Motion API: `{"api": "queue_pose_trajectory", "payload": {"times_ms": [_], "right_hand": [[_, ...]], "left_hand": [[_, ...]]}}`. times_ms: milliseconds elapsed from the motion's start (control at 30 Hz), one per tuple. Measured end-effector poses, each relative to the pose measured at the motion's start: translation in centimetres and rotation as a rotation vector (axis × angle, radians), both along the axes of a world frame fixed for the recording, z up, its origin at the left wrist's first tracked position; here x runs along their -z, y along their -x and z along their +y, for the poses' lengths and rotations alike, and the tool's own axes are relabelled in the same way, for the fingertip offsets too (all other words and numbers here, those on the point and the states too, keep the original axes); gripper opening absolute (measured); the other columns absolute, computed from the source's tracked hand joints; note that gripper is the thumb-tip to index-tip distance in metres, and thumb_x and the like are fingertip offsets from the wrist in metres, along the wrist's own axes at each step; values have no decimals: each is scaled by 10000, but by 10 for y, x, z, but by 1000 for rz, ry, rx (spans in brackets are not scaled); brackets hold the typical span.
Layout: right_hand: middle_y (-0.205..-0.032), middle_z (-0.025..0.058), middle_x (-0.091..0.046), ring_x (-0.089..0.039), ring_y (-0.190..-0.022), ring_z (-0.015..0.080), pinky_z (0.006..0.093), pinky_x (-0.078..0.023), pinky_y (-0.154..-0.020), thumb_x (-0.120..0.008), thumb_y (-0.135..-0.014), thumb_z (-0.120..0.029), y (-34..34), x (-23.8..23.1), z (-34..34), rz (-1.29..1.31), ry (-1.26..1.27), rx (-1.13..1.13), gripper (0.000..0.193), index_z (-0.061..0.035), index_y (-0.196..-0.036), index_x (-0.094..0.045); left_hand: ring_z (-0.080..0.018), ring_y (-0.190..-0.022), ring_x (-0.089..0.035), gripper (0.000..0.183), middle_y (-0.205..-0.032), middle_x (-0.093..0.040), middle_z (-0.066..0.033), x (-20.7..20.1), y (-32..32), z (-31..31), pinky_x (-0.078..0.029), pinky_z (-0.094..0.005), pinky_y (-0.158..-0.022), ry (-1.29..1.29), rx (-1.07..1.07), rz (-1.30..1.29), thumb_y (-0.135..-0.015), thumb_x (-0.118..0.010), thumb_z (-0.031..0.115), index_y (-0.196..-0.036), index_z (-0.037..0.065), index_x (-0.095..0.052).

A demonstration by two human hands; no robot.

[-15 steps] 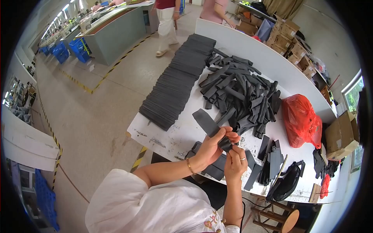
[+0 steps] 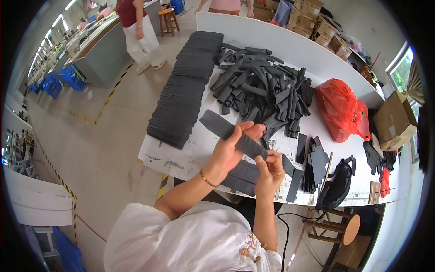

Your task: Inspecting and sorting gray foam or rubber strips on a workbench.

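**Strip lifted and stretched between both hands**

The dark flat strip (image 2: 231, 134) now sits higher and longer in view than half a second ago: then it was bunched low at the fingers, now it runs out straight, slanting up-left from the hands over the desk (image 2: 181, 156) edge. Reads as the piece being pulled flat for handling, not set down yet.

Left hand (image 2: 231, 149) is closed around the strip's middle, thumb on top, fingers wrapped under. Right hand (image 2: 270, 168) pinches the strip's lower end, fingers curled tight, wrist bent up. Both forearms come up from the lower edge, elbows close to the body.

Beyond the strip: loose heap of dark strips (image 2: 265, 90). Left of that heap: neat stacked row (image 2: 183, 95). Right of the heap: red plastic bag (image 2: 340, 111). Below the bag: black pouch (image 2: 337, 186).
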State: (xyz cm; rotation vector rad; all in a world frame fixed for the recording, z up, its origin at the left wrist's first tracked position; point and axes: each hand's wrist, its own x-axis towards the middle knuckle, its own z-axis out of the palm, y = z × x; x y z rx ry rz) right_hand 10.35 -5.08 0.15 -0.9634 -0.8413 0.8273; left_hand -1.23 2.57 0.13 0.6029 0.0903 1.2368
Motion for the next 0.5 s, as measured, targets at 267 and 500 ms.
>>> {"api": "queue_pose_trajectory", "payload": {"times_ms": [267,500], "right_hand": [[-868,1,-607,-501,-738,74,213,-389,-648,-691,-884,-62,-15,1,-1,-305,25,126,67,-14,-900,-646],[-795,43,-614,-529,-714,108,213,-390,-635,-730,-822,-11,-23,-2,-8,-347,-42,133,75,7,-842,-659]], "left_hand": [[-362,-1199,-565,366,-1166,-669,-133,-5,5,-2,-450,-502,-1022,-48,18,40,-980,-543,328,-1249,85,-593],[-316,-934,-690,233,-983,-699,-167,28,41,8,-552,-390,-872,186,-225,233,-954,-609,190,-1060,-13,-649]]}}
